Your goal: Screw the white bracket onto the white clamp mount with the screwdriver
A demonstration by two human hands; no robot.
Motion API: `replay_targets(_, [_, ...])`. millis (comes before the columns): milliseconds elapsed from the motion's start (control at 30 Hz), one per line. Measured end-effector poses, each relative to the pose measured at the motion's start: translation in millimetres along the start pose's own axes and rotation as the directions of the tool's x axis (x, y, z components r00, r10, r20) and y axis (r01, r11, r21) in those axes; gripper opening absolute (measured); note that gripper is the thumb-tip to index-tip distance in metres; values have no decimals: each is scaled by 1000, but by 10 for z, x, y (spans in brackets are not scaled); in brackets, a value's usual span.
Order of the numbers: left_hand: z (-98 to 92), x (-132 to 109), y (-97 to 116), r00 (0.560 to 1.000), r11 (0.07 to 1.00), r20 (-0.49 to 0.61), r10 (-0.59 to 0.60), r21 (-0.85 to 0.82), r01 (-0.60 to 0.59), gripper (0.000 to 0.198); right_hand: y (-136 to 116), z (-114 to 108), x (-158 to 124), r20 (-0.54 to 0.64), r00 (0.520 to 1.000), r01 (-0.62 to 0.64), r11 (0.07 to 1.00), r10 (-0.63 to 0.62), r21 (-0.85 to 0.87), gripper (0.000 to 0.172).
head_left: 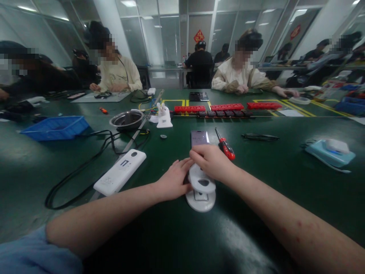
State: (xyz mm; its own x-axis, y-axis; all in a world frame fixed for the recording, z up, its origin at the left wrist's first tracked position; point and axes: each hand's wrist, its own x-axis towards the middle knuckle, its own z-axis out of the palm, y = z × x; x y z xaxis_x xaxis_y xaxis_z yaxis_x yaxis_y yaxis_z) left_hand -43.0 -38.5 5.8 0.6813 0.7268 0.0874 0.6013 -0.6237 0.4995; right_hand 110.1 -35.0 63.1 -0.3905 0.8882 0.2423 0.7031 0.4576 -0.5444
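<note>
A white stand (202, 203) with a rounded base and a tilted upper plate sits on the table before me; it looks like a folding phone stand. My left hand (175, 180) grips it from the left, thumb low near the base and fingers by the upper plate. Over the top of the plate curls my right hand (212, 161), its fingertips meeting those of the left and hiding the upper part. Just beyond the hands shows a phone (200, 137) with its screen lit; its lower end is hidden. A red and black screwdriver (226, 148) lies right of the phone.
Left are a white power bank-like block (121, 171) marked 17, black cables, a blue tray (57, 127) and a metal bowl (127, 118). Red trays (226, 107) and a white figure-shaped piece (164, 116) stand farther off. Right lies a light-blue box (327, 154). Co-workers sit opposite.
</note>
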Motion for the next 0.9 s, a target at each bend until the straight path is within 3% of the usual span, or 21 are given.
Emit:
replay_targets(267, [-6,-2,9,1000,1000,3,-5,4,5,60,-24,46,31,-18,998,-56,998,56,13,24])
replay_targets(400, [-17,-1,20,1000,1000,11,-19,-8,19,60,0,0,20,12,1000,-8,1000,8,14,26])
replay_targets(500, [-29,-1,16,1000,999,20,-21,-37,22,61,106,-173,6,-119,990,88,990,-75,106,30])
replay_targets(567, [-35,-2,6,1000,998,18,-10,-59,11,63,214,-339,-32,-206,979,43,985,-8,169,30])
replay_targets(600, [-37,-4,1,1000,997,20,-8,-70,10,63,271,-417,-68,-170,984,-24,984,54,175,28])
replay_targets(667, [-39,-8,-7,999,996,30,-15,-87,18,64,370,-527,-174,41,988,-155,985,152,80,22])
replay_targets(733, [-38,-13,-11,1000,995,18,-25,-93,26,65,437,-547,-307,229,949,-192,974,215,-120,18])
replay_targets(800, [-32,-17,-13,999,995,-27,-23,-98,21,67,472,-486,-429,274,926,-173,937,259,-302,18])
replay_targets(900, [-27,-14,-13,994,994,-112,0,-106,-12,61,490,-337,-524,327,902,-119,890,282,-440,20])
